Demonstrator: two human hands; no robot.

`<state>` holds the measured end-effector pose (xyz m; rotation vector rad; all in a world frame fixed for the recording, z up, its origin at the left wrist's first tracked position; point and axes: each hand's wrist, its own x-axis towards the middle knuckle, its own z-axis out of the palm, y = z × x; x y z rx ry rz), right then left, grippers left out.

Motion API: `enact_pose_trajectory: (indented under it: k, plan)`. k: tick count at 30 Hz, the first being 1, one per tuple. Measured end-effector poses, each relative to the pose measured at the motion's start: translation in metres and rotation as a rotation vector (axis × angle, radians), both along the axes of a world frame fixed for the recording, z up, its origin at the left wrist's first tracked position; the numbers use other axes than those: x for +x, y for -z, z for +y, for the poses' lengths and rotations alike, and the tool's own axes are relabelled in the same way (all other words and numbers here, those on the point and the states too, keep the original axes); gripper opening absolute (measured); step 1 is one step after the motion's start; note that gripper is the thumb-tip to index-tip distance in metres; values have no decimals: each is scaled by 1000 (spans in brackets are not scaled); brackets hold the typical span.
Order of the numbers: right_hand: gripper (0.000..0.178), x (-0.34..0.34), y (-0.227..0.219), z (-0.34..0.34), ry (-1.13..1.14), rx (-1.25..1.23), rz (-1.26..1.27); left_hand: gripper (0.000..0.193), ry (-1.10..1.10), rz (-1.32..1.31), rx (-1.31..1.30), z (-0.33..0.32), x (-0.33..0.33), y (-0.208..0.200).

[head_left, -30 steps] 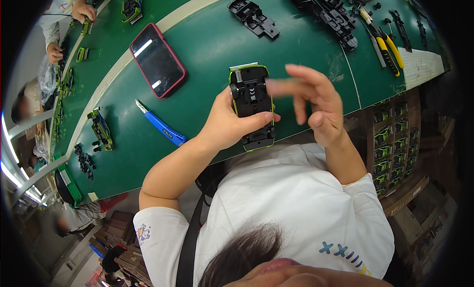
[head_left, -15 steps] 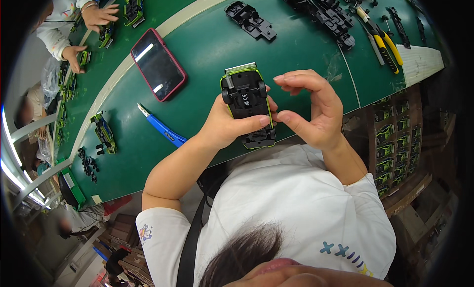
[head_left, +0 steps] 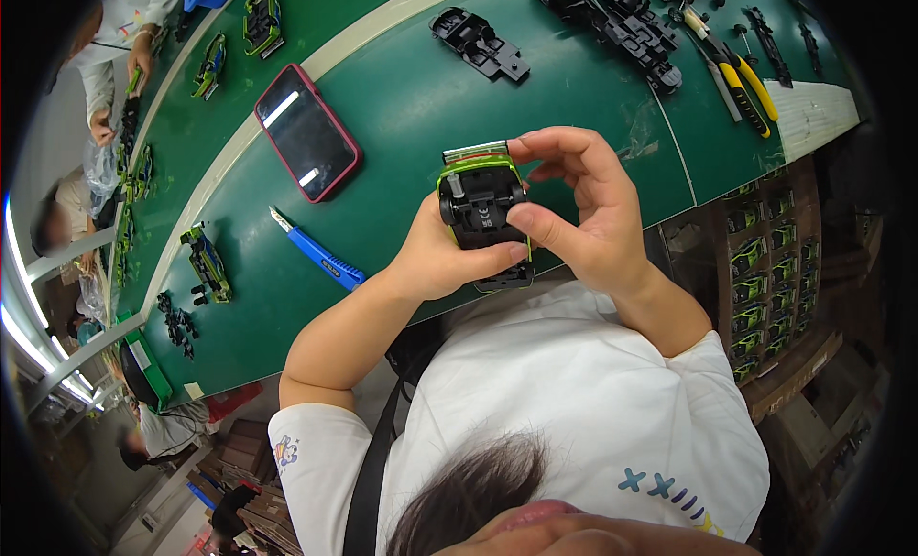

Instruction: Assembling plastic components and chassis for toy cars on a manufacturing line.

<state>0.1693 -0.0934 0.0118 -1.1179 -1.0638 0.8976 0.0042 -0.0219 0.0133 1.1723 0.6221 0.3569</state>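
Toy car (head_left: 483,212), green-bodied with a black underside turned up toward the camera, sits between both hands just above the near edge of the green tabletop (head_left: 402,107). Left hand (head_left: 435,260) cups the car from below and from the left, its thumb lying along the rear part of the black chassis. Right hand (head_left: 583,212) closes on the car from the right: the thumb presses the middle of the underside while the curled fingers arch over the front end, pinching it.

Just left of the hands, one blue utility knife (head_left: 316,260) lies on the tabletop. Beyond it lies one phone in a red case (head_left: 306,130), screen up. Farther left, near the tabletop's edge, is one more green toy car (head_left: 206,264), with a small cluster of black parts (head_left: 177,317) beside it.

Straight beyond the hands lies one separate black chassis plate (head_left: 478,44), and to its right a heap of black chassis parts (head_left: 622,25), too tangled to count. One pair of yellow-handled pliers (head_left: 741,83) lies at the far right.

Below the tabletop on the right, a carton (head_left: 770,288) holds rows of green toy cars, too many and too small to count.

At the far left, another person's hands (head_left: 120,87) work among more green cars.
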Motion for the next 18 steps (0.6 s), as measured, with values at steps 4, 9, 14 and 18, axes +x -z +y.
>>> enact_pose_trajectory:
  k: [4,9,14,18]
  plan:
    - [53,4,-1,-2,-90,-31,36,49,-8,-79,41,-1,5,-3]
    - [56,12,-7,3,-150,-328,380,53,44,-34,-151,-3,0,-2]
    - [54,15,-4,4,-199,-224,256,53,-13,-41,-217,-3,5,-7]
    - [59,22,-1,9,-241,-308,448,66,4,-50,-144,-5,1,6]
